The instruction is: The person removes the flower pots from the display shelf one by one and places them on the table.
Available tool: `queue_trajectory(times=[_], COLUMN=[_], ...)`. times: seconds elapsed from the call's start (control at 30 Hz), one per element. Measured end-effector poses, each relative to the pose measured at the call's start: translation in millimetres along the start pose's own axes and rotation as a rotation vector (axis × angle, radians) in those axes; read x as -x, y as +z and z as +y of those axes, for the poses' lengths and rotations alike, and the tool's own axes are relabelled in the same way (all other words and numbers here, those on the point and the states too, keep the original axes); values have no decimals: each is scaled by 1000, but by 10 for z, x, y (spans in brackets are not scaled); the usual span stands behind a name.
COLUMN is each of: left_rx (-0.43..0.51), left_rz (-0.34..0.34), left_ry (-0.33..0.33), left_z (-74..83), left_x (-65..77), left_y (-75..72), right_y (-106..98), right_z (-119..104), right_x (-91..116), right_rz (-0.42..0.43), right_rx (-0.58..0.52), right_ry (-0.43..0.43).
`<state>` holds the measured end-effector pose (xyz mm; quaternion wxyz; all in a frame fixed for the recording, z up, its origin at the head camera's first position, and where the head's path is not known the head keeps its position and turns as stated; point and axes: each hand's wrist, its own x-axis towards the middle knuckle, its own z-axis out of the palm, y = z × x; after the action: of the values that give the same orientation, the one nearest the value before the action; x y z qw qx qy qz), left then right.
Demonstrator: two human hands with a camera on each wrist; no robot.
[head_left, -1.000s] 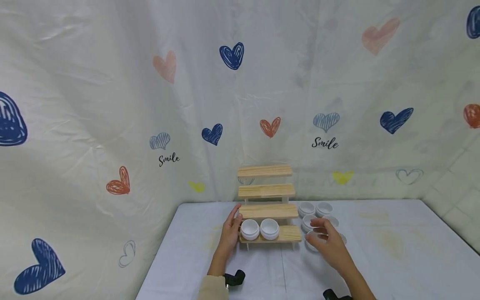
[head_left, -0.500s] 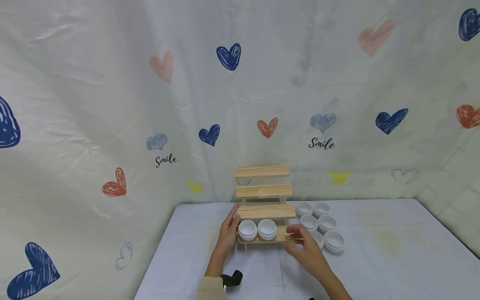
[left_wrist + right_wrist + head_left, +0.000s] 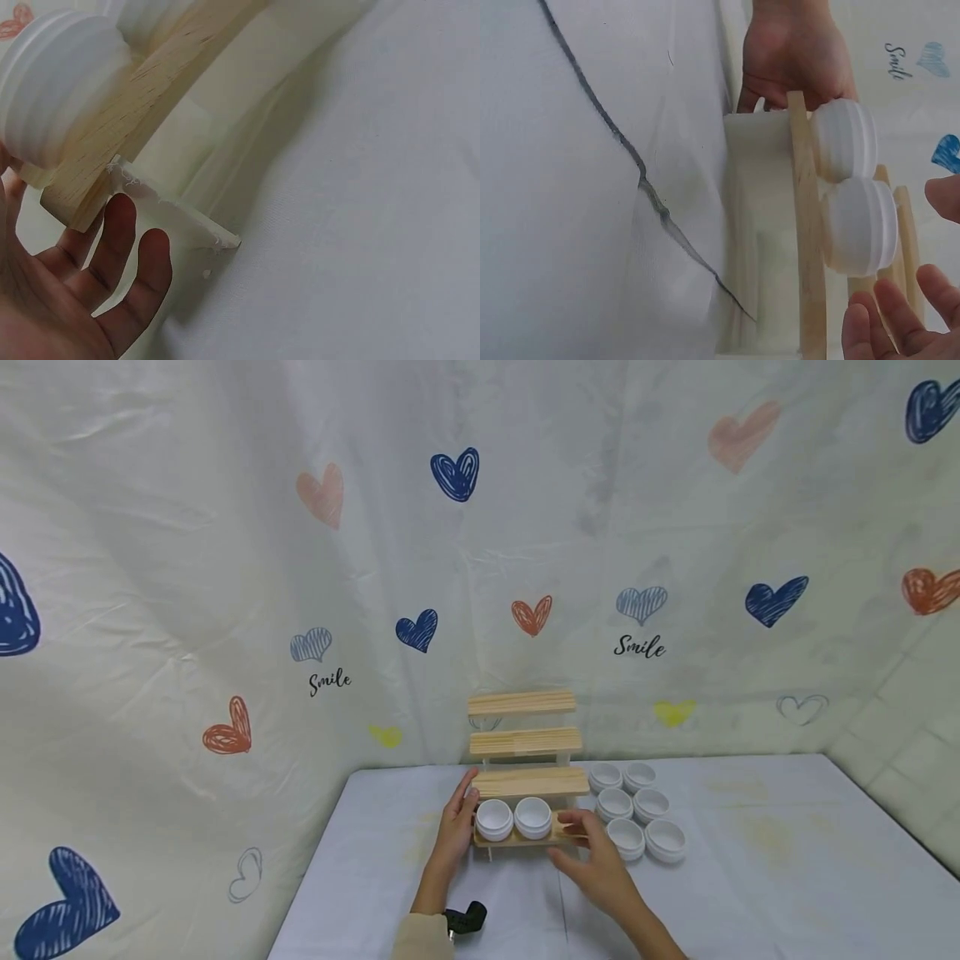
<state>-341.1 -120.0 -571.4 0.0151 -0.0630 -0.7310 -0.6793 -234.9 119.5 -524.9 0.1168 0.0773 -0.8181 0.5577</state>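
A tiered wooden display stand (image 3: 528,783) with pale plank shelves stands on the table, and two white ribbed bowls (image 3: 494,818) sit side by side on its lowest shelf (image 3: 139,112). My left hand (image 3: 452,835) rests against the stand's left end; in the left wrist view its fingers (image 3: 112,247) lie loosely bent around the shelf's end, beside the support leg. My right hand (image 3: 596,864) is at the shelf's right end, thumb and fingers spread with nothing between them. In the right wrist view its fingers (image 3: 896,319) are just beside the nearer bowl (image 3: 861,225).
Several white bowls (image 3: 626,837) stand in two columns on the table (image 3: 750,877), right of the stand. A white backdrop (image 3: 570,527) printed with hearts hangs behind. A black strap piece (image 3: 467,918) is at my left wrist.
My right hand has moved left from over the table bowls to the lowest shelf's right end, carrying nothing. The left hand stays at the stand. The head view has shifted slightly.
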Motion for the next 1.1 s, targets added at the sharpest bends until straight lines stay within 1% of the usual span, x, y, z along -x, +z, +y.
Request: queue_trajectory(times=[0.17, 0.3, 0.43, 0.57, 0.8, 1.1], left_rx=[10, 17, 37, 37, 32, 51], left_rz=[-1, -2, -9, -15, -25, -21], left_ry=[-7, -15, -21, -3, 9, 13], left_z=[10, 14, -7, -27, -6, -4], left_x=[8, 6, -10, -18, 3, 0], left_y=[2, -7, -13, -10, -6, 3], right_y=[54, 109, 182, 253, 321, 352], right_z=[-51, -60, -29, 8, 20, 66], right_x=[-56, -158, -259, -322, -374, -387], right_rz=[1, -10, -23, -26, -14, 3], right_rx=[2, -12, -1, 20, 35, 53], right_ry=[-9, 29, 78, 100, 119, 107])
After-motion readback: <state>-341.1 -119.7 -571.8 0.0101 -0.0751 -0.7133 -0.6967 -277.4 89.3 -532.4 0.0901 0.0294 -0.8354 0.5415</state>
